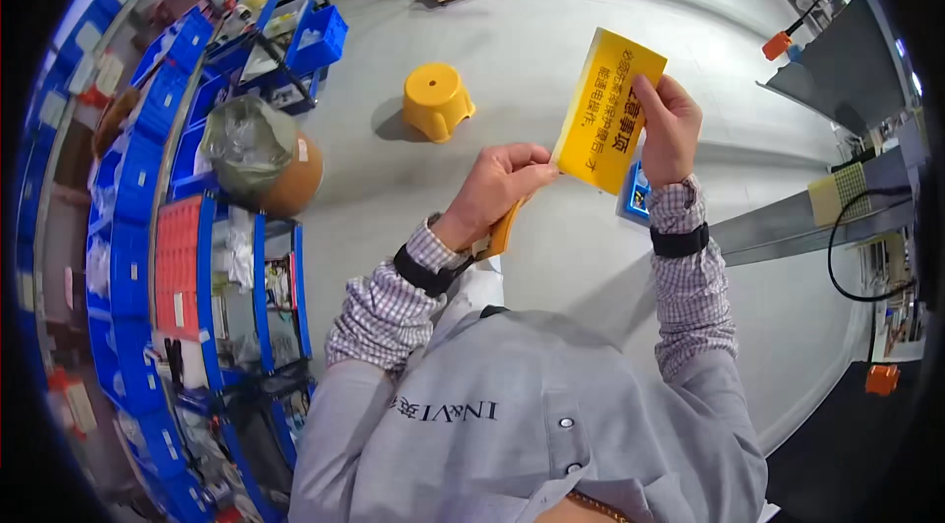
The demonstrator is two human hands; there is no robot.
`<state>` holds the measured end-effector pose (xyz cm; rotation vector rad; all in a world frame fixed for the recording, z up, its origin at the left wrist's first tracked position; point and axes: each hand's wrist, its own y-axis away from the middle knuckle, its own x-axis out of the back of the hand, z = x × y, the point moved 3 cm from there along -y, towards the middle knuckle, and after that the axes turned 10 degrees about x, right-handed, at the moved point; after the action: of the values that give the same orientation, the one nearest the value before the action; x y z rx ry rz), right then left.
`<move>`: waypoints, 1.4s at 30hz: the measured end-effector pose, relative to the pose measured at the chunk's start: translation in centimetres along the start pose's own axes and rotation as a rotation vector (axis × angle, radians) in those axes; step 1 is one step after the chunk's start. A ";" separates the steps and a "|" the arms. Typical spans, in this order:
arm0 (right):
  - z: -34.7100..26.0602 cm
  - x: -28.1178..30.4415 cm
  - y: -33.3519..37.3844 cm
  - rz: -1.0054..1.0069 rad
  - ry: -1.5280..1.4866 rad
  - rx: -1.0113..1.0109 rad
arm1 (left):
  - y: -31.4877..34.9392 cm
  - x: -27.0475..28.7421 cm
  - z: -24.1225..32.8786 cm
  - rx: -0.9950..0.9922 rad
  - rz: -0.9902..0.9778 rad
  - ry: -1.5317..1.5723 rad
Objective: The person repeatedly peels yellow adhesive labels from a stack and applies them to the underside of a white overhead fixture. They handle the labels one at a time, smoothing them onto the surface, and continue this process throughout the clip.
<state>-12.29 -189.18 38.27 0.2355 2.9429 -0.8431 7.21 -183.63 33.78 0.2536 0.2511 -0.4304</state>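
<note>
- Two bare hands [497, 193] [671, 129] are raised in front of the person's body, above the grey floor [384, 218].
- The right hand is closed on a yellow card [598, 110] with black print, thumb lying flat on the printed face near its right edge.
- This card is tilted, its top leaning to the right, well in front of the grey shirt [512, 385].
- The left hand is narrow, thumb and forefinger drawn together at the card's lower left corner; whether they pinch it, I cannot tell.
- Under the left palm, the same hand holds an orange-yellow piece [505, 230], mostly hidden by the fingers.
- Both wrists carry black bands over checked sleeves [379, 316].
- Beyond and below the card, partly covered by it, a blue tray [638, 196] shows beside the right wrist.
- A yellow stool [433, 100] stands on the floor, well apart from the hands, ahead and to the left.
- Farther left, a brown bin [300, 174] wears a greenish liner [246, 144], near shelves of blue boxes [133, 272].
- At the far right, an orange control box [882, 380] hangs on a cable.
</note>
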 end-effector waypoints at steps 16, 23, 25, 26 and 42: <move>25.6 1.1 -26.7 0.028 0.155 -0.327 | -34.0 9.5 8.6 -0.086 -0.125 -0.183; 27.4 -0.4 -40.1 -0.521 0.496 0.238 | -52.0 13.5 11.7 -0.347 0.094 -0.297; 29.7 -0.8 -43.4 -0.651 0.420 0.127 | -55.8 14.0 12.7 -0.308 0.107 -0.399; 30.3 -0.8 -46.0 -0.714 0.497 0.193 | -58.1 14.0 14.2 -0.324 0.101 -0.449; 48.3 2.0 -77.7 -0.647 0.679 0.202 | -93.4 19.9 25.0 -0.535 0.105 -0.677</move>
<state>-25.89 -279.71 37.54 -0.5779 3.6188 -1.3605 -11.73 -280.53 33.86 -0.4036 -0.3135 -0.3098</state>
